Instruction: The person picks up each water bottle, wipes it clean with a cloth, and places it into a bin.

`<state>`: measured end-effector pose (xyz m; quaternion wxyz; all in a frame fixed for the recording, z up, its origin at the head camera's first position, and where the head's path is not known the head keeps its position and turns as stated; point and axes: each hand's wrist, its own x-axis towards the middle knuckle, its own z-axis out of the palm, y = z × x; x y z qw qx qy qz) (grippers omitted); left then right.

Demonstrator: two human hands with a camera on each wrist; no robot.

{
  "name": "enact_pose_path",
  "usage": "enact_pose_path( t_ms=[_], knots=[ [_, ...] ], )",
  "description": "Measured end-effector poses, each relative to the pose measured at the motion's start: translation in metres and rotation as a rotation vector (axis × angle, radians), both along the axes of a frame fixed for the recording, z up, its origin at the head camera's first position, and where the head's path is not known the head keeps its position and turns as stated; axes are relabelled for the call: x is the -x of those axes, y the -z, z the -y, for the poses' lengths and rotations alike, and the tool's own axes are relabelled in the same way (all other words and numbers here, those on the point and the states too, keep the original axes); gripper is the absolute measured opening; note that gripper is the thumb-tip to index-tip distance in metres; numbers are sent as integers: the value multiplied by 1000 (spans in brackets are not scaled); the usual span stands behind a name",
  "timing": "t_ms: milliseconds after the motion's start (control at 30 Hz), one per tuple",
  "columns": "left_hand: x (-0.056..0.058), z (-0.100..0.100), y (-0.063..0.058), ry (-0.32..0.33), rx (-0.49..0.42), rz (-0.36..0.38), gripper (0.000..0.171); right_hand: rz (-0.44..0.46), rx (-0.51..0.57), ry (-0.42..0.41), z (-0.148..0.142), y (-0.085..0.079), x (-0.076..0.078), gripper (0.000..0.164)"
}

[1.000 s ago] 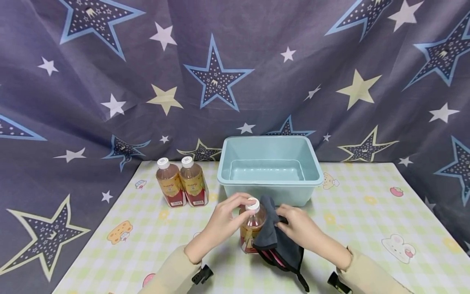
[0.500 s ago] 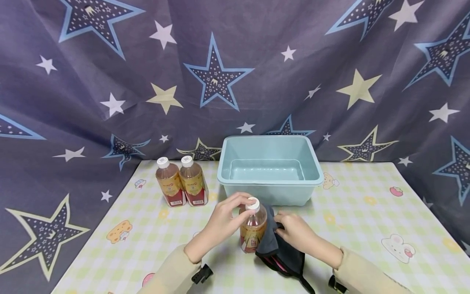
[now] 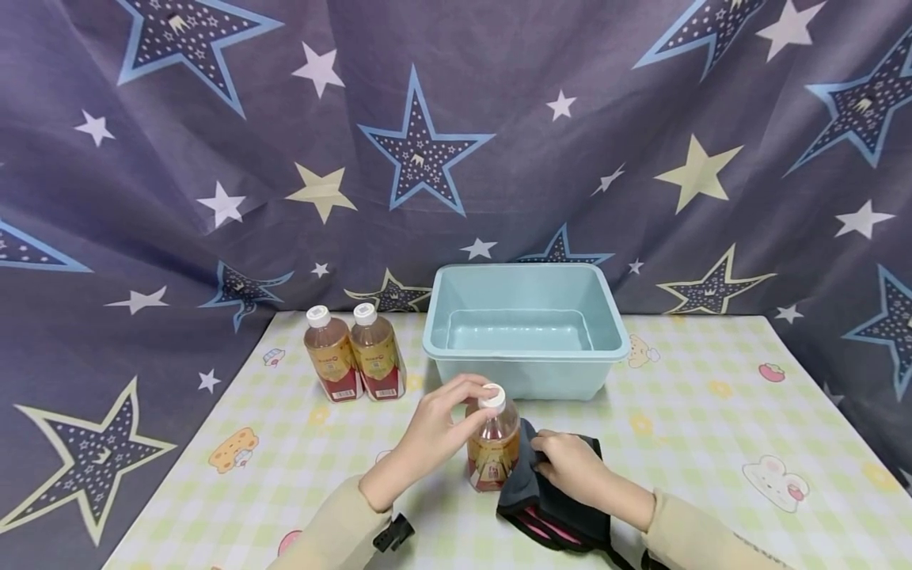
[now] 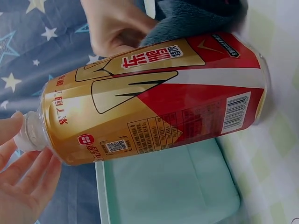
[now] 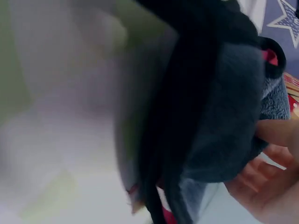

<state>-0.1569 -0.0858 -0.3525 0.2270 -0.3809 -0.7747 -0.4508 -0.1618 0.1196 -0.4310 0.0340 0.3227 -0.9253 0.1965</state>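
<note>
My left hand (image 3: 438, 427) holds the white cap of an upright drink bottle (image 3: 493, 461) on the table, thumb on one side and fingers on the other. The gold-and-red label shows large in the left wrist view, where the cap sits between the thumb and fingers (image 4: 32, 175). To the bottle's right, my right hand (image 3: 577, 471) grips a dark grey cloth (image 3: 522, 484) with black edging and pink inside its folds. A fold of this cloth lies against the bottle's side. In the right wrist view the bunched cloth (image 5: 224, 112) hides most of the bottle.
Behind the hands stands a light blue plastic basin (image 3: 527, 376). Two more bottles of the same kind, one left (image 3: 333, 360) and one right (image 3: 380, 356), stand side by side at the back left. A star-patterned curtain (image 3: 456, 237) hangs behind the checked tablecloth (image 3: 684, 443).
My right hand has slid down the bottle's right side toward me with the cloth, uncovering more of the label. My left hand stays on the cap.
</note>
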Motion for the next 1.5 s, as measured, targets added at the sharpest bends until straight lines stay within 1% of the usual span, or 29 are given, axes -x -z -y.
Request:
enact_pose_path(
  t_ms=[67,167,300,467,567,700,833,933,1067,1333,1500],
  knots=[
    [5,1,9,4,1,0,17,29,21,0,-2,-4,0,13],
    [12,3,21,5,-1,7,17,35,82,-2,-4,-16,-2,12],
    [14,5,23,4,-5,15,16,-17,174,-9,-5,-33,-5,13],
    [13,5,22,2,-2,8,17,-80,243,-9,-5,-51,-8,16],
    [11,3,19,-2,-5,-2,18,-97,250,-6,-5,-58,-9,16],
    [4,1,7,-4,-9,-10,19,-108,254,-2,-5,-62,-10,16],
    [-5,0,-7,-1,-9,-3,18,-124,254,6,-4,-59,-9,17],
    [-7,0,-10,3,-11,1,18,-121,244,10,-3,-54,-8,16],
    [-7,0,-11,2,-8,-3,17,-94,216,13,-2,-44,-6,15],
    [-7,-1,-11,-6,-4,-1,17,-55,110,8,-2,-23,0,13],
    [-6,-1,-9,-1,-3,-16,18,-30,70,-1,0,-13,3,13]
  ],
)
